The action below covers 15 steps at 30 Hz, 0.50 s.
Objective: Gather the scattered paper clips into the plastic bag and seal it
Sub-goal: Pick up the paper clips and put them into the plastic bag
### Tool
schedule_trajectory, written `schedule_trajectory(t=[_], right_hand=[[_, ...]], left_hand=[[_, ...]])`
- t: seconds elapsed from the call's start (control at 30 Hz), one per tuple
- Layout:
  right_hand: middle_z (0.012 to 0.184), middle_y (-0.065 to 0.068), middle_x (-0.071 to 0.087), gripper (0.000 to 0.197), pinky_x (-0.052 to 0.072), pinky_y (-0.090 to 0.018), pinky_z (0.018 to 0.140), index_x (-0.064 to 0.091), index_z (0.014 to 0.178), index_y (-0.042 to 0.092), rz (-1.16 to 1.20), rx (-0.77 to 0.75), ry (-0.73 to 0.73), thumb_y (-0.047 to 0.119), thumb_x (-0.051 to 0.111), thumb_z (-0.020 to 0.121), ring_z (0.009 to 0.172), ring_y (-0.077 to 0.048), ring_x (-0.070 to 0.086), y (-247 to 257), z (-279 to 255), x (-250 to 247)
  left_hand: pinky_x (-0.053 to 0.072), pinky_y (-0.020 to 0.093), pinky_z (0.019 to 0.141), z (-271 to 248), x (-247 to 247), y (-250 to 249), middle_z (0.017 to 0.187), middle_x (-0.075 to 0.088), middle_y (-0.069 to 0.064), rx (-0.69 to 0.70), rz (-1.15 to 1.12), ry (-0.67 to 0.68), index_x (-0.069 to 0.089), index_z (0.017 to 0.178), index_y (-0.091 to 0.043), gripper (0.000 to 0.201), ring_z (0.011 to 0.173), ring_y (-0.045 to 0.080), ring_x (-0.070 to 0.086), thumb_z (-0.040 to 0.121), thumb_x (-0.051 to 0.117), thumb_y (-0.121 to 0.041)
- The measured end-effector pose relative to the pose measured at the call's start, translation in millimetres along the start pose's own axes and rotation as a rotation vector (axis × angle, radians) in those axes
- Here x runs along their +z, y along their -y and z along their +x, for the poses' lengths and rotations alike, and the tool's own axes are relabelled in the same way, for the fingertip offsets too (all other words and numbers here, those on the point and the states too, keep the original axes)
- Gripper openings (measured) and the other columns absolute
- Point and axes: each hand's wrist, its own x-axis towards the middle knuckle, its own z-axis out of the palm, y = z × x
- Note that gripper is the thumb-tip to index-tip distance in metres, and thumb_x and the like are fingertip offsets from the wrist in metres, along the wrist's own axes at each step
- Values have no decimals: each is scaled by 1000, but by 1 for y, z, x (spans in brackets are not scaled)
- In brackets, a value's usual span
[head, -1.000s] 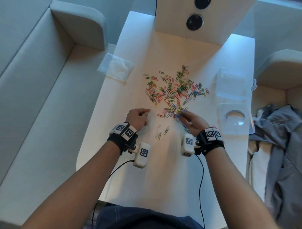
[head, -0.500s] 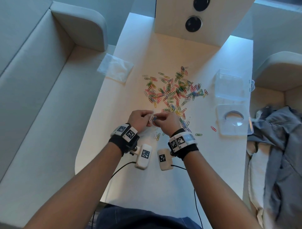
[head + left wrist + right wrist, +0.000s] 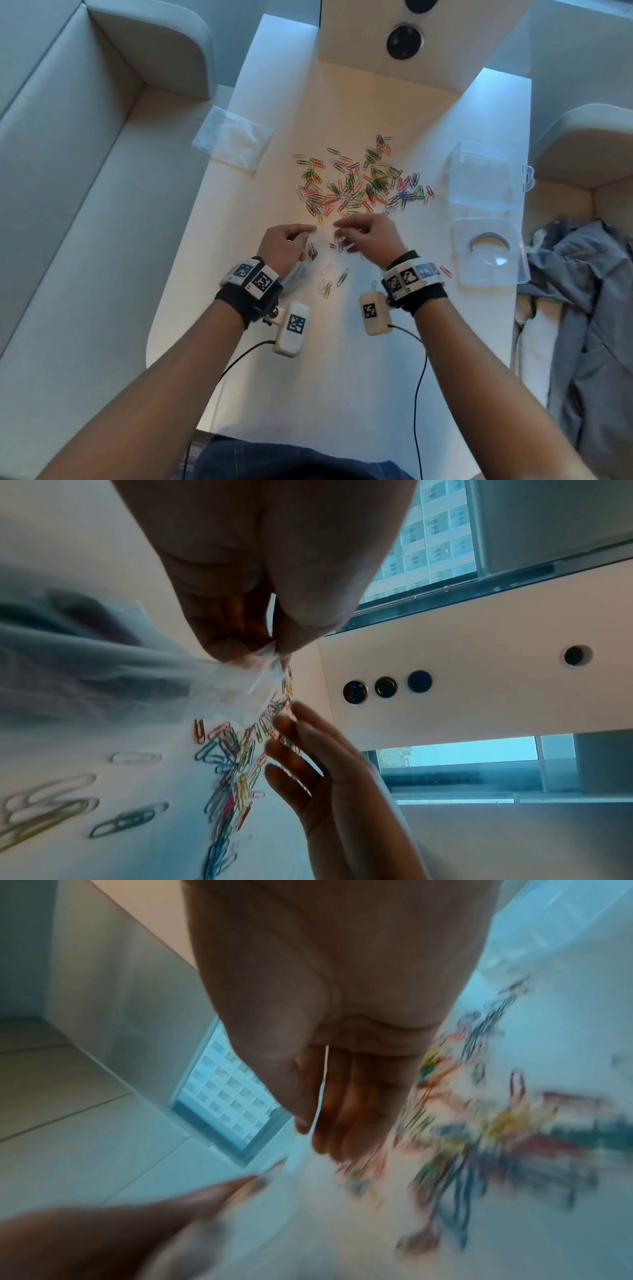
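Coloured paper clips [image 3: 359,185] lie scattered in a heap mid-table, also seen as the clips [image 3: 226,750] in the left wrist view and as a blur of clips [image 3: 479,1123] in the right wrist view. My left hand [image 3: 310,229] pinches the mouth of a clear plastic bag [image 3: 222,693] between thumb and forefinger; a few clips [image 3: 311,251] show through the bag below it. My right hand [image 3: 342,233] hovers just right of the bag, near the heap's close edge, fingers loosely spread and holding nothing. The same right hand [image 3: 301,739] shows spread fingers in the left wrist view.
A second clear bag [image 3: 233,142] lies at the table's left edge. An open clear plastic box [image 3: 486,178] and its lid [image 3: 489,250] sit at the right. Loose clips [image 3: 329,284] lie between my wrists. A grey garment [image 3: 582,308] hangs right; a sofa [image 3: 68,205] runs left.
The right hand went from the heap's near edge to the bag mouth at the left hand, then drew back to the right with fingers spread. The left hand kept its pinch.
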Motion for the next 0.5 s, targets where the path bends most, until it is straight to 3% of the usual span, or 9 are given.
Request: schedule_trajectory(t=[0.07, 0.1, 0.17, 0.23, 0.3, 0.37, 0.43, 0.5], right_hand=[[104, -6, 73, 21, 57, -16, 67, 71, 111, 15, -167, -1, -165, 15, 62, 92, 75, -9, 67, -15, 25, -27], [114, -6, 69, 26, 57, -19, 75, 68, 118, 19, -307, 7, -245, 20, 62, 92, 85, -10, 66, -23, 41, -43], [141, -10, 50, 46, 48, -40, 103, 54, 136, 24, -571, 76, -288, 31, 63, 91, 120, -25, 55, -40, 72, -72], [157, -12, 25, 68, 33, -49, 114, 35, 148, 29, -732, 156, -190, 42, 65, 88, 138, -35, 35, -54, 95, -94], [161, -10, 14, 89, 27, -54, 114, 23, 151, 32, -840, 188, -103, 60, 67, 79, 143, -38, 23, -65, 109, -104], [160, -9, 17, 102, 30, -59, 111, 19, 151, 33, -876, 217, -75, 71, 67, 70, 143, -39, 23, -74, 116, -105], [159, -8, 18, 97, 32, -60, 109, 22, 149, 34, -913, 234, -79, 70, 67, 71, 142, -41, 24, -82, 117, -96], [153, -10, 30, 79, 39, -54, 106, 35, 144, 29, -942, 202, -122, 59, 67, 78, 135, -39, 35, -84, 114, -85]], left_hand=[[53, 27, 62, 3, -13, -1, 71, 68, -6, -31, -43, -34, 73, 108, -15, 24, 55, 8, 53, 96, 53, -10], [55, 32, 69, 5, -20, -1, 70, 68, -7, -35, -69, -53, 73, 108, -15, 24, 56, 9, 54, 96, 53, -10], [55, 36, 75, 9, -34, -2, 63, 65, -8, -17, -125, -94, 73, 108, -16, 24, 55, 9, 54, 96, 53, -10], [55, 37, 77, 11, -43, -5, 63, 62, -2, 7, -168, -129, 73, 110, -16, 25, 56, 12, 54, 95, 53, -10], [56, 37, 79, 13, -46, -7, 67, 63, -2, 17, -167, -148, 73, 112, -16, 26, 58, 12, 55, 95, 53, -11], [58, 37, 81, 15, -47, -7, 72, 66, -5, 13, -156, -155, 73, 112, -16, 26, 60, 12, 57, 95, 53, -12], [58, 39, 83, 18, -46, -5, 73, 66, -6, -1, -161, -156, 73, 112, -17, 26, 61, 13, 57, 95, 53, -12], [57, 39, 84, 21, -44, -2, 70, 66, -4, -19, -185, -153, 73, 110, -17, 25, 63, 14, 57, 95, 54, -12]])
